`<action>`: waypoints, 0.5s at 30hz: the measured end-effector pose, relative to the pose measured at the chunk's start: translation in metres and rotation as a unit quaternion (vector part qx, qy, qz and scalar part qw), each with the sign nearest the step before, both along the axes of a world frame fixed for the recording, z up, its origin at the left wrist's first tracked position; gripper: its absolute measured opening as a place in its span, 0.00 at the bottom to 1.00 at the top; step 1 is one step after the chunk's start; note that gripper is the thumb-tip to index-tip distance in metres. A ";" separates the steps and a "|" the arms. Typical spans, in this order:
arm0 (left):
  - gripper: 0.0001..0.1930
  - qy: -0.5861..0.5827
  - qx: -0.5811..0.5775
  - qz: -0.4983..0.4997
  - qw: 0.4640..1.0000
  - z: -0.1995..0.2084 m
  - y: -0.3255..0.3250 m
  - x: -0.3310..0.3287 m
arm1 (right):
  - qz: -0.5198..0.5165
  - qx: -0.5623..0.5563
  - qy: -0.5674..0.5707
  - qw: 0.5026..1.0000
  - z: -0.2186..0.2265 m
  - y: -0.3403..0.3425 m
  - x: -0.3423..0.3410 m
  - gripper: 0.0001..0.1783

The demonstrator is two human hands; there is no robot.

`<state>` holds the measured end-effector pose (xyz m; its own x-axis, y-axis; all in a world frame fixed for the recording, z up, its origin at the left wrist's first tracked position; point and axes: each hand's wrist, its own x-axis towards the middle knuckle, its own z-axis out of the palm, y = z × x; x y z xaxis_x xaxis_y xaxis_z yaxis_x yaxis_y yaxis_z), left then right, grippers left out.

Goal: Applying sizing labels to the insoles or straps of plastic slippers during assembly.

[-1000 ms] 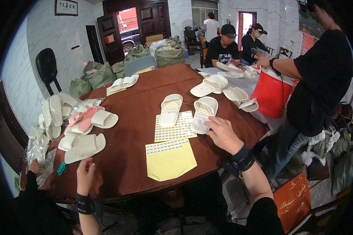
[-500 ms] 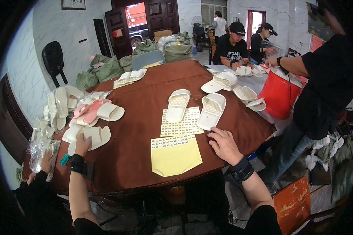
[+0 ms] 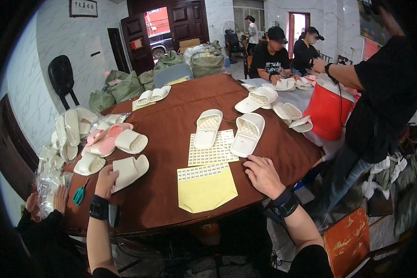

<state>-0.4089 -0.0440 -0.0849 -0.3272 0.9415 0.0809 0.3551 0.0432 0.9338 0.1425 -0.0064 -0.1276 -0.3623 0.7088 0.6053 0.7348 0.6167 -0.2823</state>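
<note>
My left hand (image 3: 106,181) grips the heel end of a white slipper (image 3: 131,172), tilted a little off the brown tabletop on the left. My right hand (image 3: 264,177) lies open, fingers apart and holding nothing, just below a white slipper (image 3: 247,136). A second white slipper (image 3: 207,129) sits to its left, and both rest over a sheet of small number stickers (image 3: 204,155). Nearer to me is a yellow backing sheet (image 3: 207,194) with rows of stickers along its top. Pink slippers (image 3: 105,138) and more white ones lie beyond my left hand.
Teal-handled scissors (image 3: 79,196) lie left of my left wrist. Another person's hands (image 3: 60,200) touch clear-bagged slippers (image 3: 69,132) at the left edge. Several white slippers (image 3: 257,99) are at far right, by a red bucket (image 3: 329,113). Co-workers stand and sit beyond.
My left hand has drawn a white slipper rightward, away from the one beside it, uncovering the scissors. My right hand has barely moved. The other person's hands have shifted on the bags.
</note>
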 end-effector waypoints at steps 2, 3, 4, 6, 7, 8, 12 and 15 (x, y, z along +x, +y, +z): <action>0.21 -0.058 0.025 -0.037 0.997 0.014 -0.013 0.028 | 0.000 -0.001 0.002 1.000 0.000 0.001 0.000 0.13; 0.28 -0.057 0.015 -0.026 0.998 0.016 -0.021 0.029 | 0.003 0.004 0.002 1.000 0.000 0.001 -0.001 0.13; 0.28 -0.057 0.013 -0.028 0.998 0.020 -0.025 0.039 | 0.001 0.007 0.000 1.000 -0.001 0.001 -0.001 0.13; 0.32 -0.079 0.032 -0.038 0.996 0.031 -0.040 0.062 | -0.001 0.008 -0.001 1.000 -0.001 0.002 -0.001 0.12; 0.30 -0.086 0.041 -0.045 0.994 0.034 -0.048 0.069 | 0.001 0.010 -0.001 1.000 -0.001 0.002 -0.003 0.12; 0.30 -0.085 0.040 -0.039 0.995 0.035 -0.054 0.076 | 0.007 0.009 0.000 1.000 -0.001 0.002 -0.005 0.12; 0.26 -0.093 0.017 -0.042 0.995 0.036 -0.075 0.091 | 0.012 0.018 0.001 1.000 -0.002 0.005 -0.009 0.12; 0.24 -0.038 0.042 -0.071 0.996 0.035 -0.088 0.113 | 0.022 0.026 0.012 0.999 -0.002 0.004 -0.005 0.11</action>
